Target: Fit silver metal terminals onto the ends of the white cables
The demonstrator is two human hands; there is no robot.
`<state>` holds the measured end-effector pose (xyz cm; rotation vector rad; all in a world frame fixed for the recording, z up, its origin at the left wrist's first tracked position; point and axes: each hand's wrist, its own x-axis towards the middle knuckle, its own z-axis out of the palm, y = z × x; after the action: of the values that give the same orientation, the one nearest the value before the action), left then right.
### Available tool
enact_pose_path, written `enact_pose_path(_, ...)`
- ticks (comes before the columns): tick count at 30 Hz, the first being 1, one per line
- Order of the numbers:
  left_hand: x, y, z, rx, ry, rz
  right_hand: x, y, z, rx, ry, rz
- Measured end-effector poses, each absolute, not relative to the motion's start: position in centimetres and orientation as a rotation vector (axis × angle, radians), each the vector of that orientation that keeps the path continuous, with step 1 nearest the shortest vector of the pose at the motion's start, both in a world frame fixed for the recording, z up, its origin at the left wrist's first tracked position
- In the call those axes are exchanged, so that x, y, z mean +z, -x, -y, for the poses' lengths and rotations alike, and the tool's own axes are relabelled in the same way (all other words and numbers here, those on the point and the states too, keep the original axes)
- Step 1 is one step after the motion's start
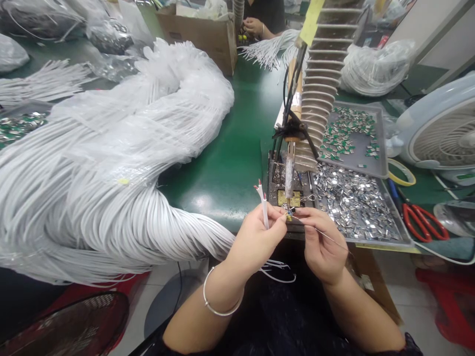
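Observation:
My left hand (256, 237) is closed on a thin white cable (264, 210) whose stripped red and white ends stick up above the fingers, and it also pinches a small part at the tip of the soldering iron (289, 173). My right hand (321, 237) is pinched on a thin solder wire (326, 236) that runs down to the right, its end meeting the iron tip. The iron hangs tip-down from a stand, over a small metal base (282, 190).
A big heap of white cables in clear plastic (104, 158) fills the left of the green table (230, 163). Grey trays of small metal and green parts (352, 198) sit right, with red scissors (423, 222), a tape roll (401, 172), a fan (441, 133). Another person's hand (254, 24) works behind a cardboard box (200, 32).

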<state>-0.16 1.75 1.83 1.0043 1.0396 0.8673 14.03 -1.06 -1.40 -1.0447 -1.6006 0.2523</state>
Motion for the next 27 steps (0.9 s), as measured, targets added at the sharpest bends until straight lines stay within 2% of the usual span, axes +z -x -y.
enact_pose_path(27, 3.2, 0.4, -2.1, 0.902, -1.031, -1.106, -0.7, -13.2, 0.2, 0.137, 1.037, 1.602)
